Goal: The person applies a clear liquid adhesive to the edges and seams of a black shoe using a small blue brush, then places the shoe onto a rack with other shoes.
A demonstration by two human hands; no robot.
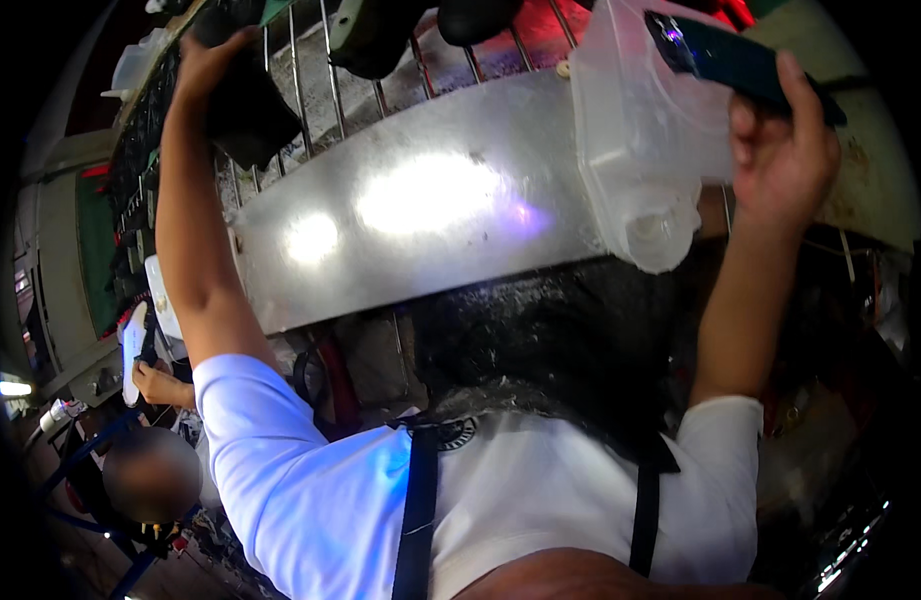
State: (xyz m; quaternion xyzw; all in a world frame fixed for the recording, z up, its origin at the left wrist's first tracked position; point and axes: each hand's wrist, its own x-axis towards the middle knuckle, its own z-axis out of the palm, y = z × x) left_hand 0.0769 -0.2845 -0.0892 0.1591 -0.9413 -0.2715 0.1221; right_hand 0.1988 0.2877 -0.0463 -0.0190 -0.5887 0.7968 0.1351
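Observation:
My left hand (208, 68) reaches to the far left, thumb and fingers around a black, soft-looking piece (252, 115) over the metal rods. That piece is too dark to make out its kind. My right hand (785, 165), raised at the far right, grips a long, flat, glossy dark-teal piece (725, 62), shaped rather like a shoe sole. This piece is held above a translucent plastic container (635, 150). Between my arms lies a shiny metal plate (460, 190).
Beyond the plate runs a row of metal rods (332, 75) bearing dark rounded pieces (372, 35). A black apron (540, 340) hangs in front of me. At the lower left, another person's hand (162, 384) holds a white sole-shaped piece (133, 350).

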